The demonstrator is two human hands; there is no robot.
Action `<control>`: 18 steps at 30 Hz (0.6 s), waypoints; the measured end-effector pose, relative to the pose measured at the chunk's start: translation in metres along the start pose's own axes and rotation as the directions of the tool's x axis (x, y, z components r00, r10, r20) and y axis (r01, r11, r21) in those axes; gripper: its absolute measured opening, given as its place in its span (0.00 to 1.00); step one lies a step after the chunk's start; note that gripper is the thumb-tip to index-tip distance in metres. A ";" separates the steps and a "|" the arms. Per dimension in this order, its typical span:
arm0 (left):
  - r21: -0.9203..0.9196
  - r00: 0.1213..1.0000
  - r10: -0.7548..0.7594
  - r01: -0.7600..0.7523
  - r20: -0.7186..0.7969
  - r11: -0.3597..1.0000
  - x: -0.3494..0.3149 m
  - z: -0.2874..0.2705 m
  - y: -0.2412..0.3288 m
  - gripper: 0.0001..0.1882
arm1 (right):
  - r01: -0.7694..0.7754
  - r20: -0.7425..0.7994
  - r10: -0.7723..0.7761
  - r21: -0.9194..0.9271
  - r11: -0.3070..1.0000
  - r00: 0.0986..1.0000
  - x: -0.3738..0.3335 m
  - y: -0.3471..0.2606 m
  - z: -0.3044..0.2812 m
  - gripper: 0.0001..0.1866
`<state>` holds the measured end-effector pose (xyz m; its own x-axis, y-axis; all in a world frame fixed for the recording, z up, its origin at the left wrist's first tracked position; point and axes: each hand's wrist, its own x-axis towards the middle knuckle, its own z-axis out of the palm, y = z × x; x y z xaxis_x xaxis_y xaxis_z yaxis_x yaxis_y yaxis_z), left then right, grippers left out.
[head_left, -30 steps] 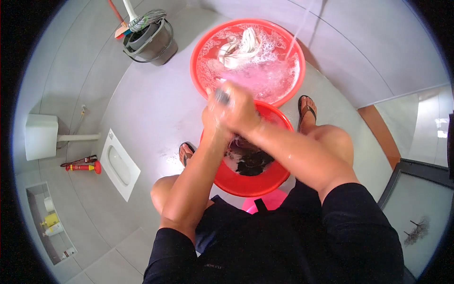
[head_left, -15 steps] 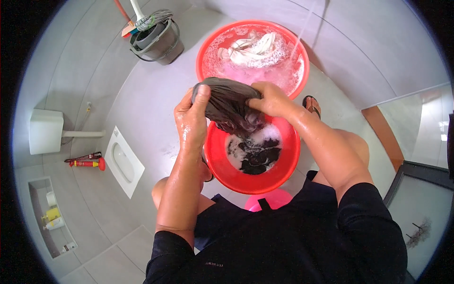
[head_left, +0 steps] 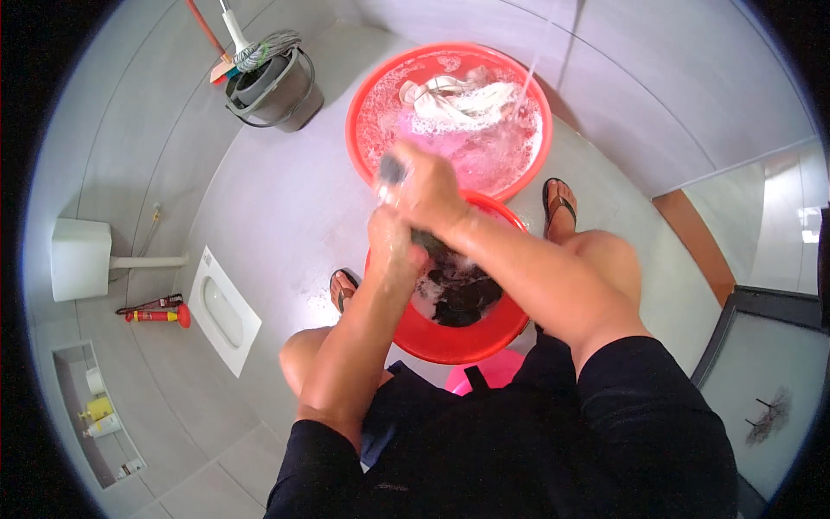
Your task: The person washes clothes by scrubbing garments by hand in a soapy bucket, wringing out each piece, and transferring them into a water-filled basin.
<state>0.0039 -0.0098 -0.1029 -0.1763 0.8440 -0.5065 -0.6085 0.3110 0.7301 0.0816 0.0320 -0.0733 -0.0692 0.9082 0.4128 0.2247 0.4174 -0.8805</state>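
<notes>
Both fists are closed around a wet dark grey garment (head_left: 392,169), held above the near red basin (head_left: 458,346). My right hand (head_left: 424,186) grips it above my left hand (head_left: 392,238), the two pressed close together and slightly blurred. A bunched end pokes out over my right fist. Most of the cloth is hidden by my hands, though a dark part shows below them. In the near basin, black cloth (head_left: 467,300) lies in foamy water.
A larger red basin (head_left: 353,138) beyond holds pinkish suds and white cloth (head_left: 462,104), with water streaming in. At the far left stands a grey mop bucket (head_left: 290,99). A squat toilet (head_left: 225,311) is to the left. A pink stool-like object (head_left: 497,369) sits below me.
My hands have come together and moved left, bunching the garment that was spread between them. My right forearm now crosses over the near basin. The view has shifted slightly.
</notes>
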 end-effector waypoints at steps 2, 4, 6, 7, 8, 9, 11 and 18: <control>-0.054 0.991 -0.133 0.131 -0.030 0.990 0.011 -0.005 -0.002 0.16 | -0.036 -0.058 0.031 -0.084 0.996 0.998 0.008 0.017 -0.005 0.11; -0.042 0.945 0.208 -0.204 0.252 0.978 0.048 -0.068 -0.013 0.14 | 0.054 0.005 -0.054 0.061 0.997 0.999 -0.016 -0.022 0.015 0.11; -0.397 0.815 0.172 0.076 0.553 0.915 0.058 -0.088 -0.008 0.16 | 0.188 -0.039 -0.185 0.110 0.976 0.982 -0.031 -0.029 0.032 0.13; -0.177 0.959 0.055 -0.006 0.278 0.984 0.044 -0.059 -0.012 0.20 | 0.064 -0.008 -0.063 0.074 0.995 0.998 -0.029 -0.007 0.020 0.13; 0.079 0.999 0.022 -0.018 -0.044 0.997 0.017 -0.014 -0.002 0.24 | -0.054 0.015 0.054 0.045 0.998 0.998 -0.017 0.015 0.002 0.14; 0.020 0.989 -0.102 0.105 -0.109 0.994 -0.005 0.016 0.013 0.23 | -0.200 -0.035 0.199 -0.058 0.978 0.979 0.001 0.028 -0.009 0.15; 0.110 0.995 -0.094 0.092 0.017 0.990 -0.026 0.026 0.037 0.32 | -0.173 -0.116 0.155 -0.172 0.970 0.981 0.021 0.043 -0.022 0.21; 0.531 0.918 -0.110 -0.120 0.381 0.839 -0.042 -0.008 0.076 0.29 | -0.076 0.277 0.006 0.241 0.968 0.961 0.029 0.002 -0.054 0.19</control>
<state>-0.0416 -0.0251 -0.0298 0.1996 0.9073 -0.3702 -0.0789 0.3914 0.9168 0.1324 0.0577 -0.0505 -0.3344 0.8840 0.3265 -0.0115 0.3426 -0.9394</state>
